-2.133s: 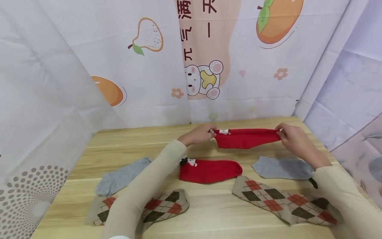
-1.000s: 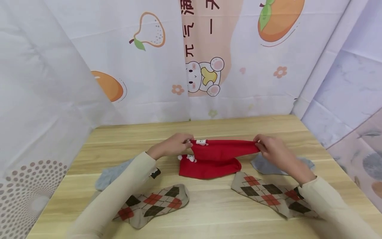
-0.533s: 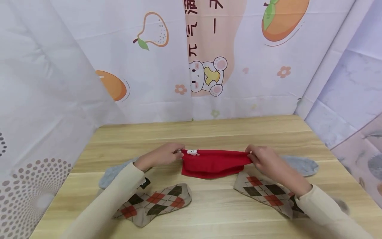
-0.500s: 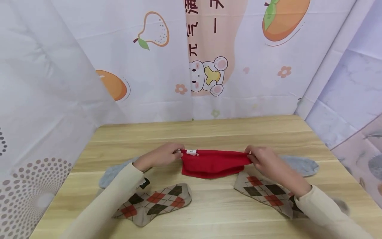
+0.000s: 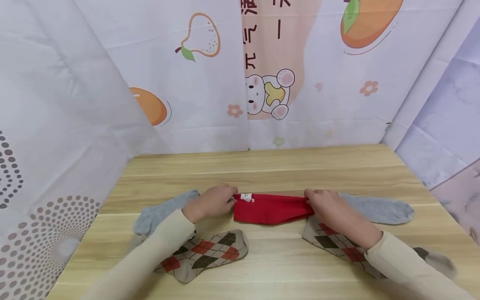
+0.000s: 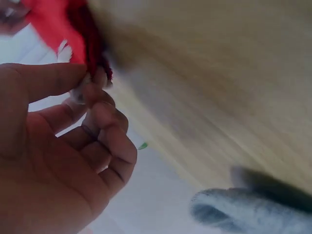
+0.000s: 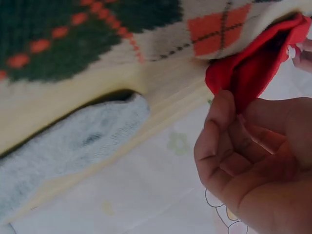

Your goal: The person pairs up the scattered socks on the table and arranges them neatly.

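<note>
A red sock with a small white animal figure near its cuff is stretched between both hands in the head view. The left hand pinches its cuff end between thumb and fingers; in the left wrist view that hand grips the red edge. At the opposite end the right hand pinches the toe, and the right wrist view shows its thumb and finger on the red fabric. The held sock lies over the second red sock, which it hides in the head view.
Grey socks lie at left and right, each partly behind an arm. Nearer are two argyle socks, left and right, also partly covered by the sleeves. A printed curtain rises behind the wooden table.
Both hands have brought the stretched red sock nearer the person and down, from behind the second red sock to over it. The second sock has gone from view beneath it.
</note>
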